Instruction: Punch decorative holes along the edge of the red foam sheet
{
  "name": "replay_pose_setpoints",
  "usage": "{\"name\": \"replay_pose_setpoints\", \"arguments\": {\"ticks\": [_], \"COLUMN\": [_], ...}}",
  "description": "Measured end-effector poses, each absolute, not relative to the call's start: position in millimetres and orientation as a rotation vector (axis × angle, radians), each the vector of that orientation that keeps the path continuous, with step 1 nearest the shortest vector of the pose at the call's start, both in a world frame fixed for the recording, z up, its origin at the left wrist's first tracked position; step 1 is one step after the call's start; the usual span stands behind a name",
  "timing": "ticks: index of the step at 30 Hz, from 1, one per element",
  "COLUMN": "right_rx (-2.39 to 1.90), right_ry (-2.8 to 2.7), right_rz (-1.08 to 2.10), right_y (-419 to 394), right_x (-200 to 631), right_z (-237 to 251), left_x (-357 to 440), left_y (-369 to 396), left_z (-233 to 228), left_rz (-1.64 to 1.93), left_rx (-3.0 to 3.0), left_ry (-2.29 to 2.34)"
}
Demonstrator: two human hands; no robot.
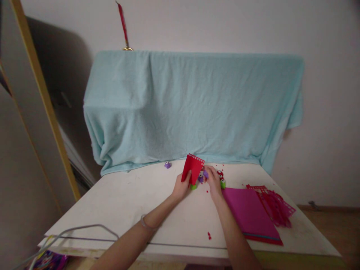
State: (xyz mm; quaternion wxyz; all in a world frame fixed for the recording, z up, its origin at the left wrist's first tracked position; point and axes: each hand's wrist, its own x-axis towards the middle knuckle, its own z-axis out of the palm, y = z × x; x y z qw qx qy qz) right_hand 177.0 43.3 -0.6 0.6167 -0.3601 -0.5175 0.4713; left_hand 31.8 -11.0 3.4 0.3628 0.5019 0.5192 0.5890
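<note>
My left hand (pixel 181 186) holds a small red paper sheet (pixel 192 167) upright by its lower edge; the top edge has a row of punched holes. My right hand (pixel 213 180) is closed on a small purple punch (pixel 205 174) just right of the sheet. More small punches lie around the hands: a green one (pixel 193 186) under the sheet, a green one (pixel 222 183) and a red one (pixel 219 173) to the right. All sit on a white table (pixel 126 202).
A stack of magenta and red paper (pixel 249 213) lies right of my right arm, with cut red lattice pieces (pixel 274 204) beside it. A lone purple punch (pixel 168 164) sits at the back. A light blue towel (pixel 191 105) drapes something behind. Red scraps (pixel 209 235) dot the table.
</note>
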Motion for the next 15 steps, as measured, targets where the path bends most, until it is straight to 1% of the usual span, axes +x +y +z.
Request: {"name": "replay_pose_setpoints", "arguments": {"ticks": [7,15], "right_rx": [-1.024,-1.204], "right_ry": [-1.398,-1.590], "right_rz": [0.986,0.644], "right_y": [45.4,37.1], "right_x": [176.9,176.6], "right_z": [-8.5,-7.3], "left_x": [28.1,28.5], "left_y": [-12.0,-11.7], "left_z": [5.1,5.8], "left_rz": [1.458,1.489], "left_rx": [1.294,1.315], "left_ry": [1.366,1.407]}}
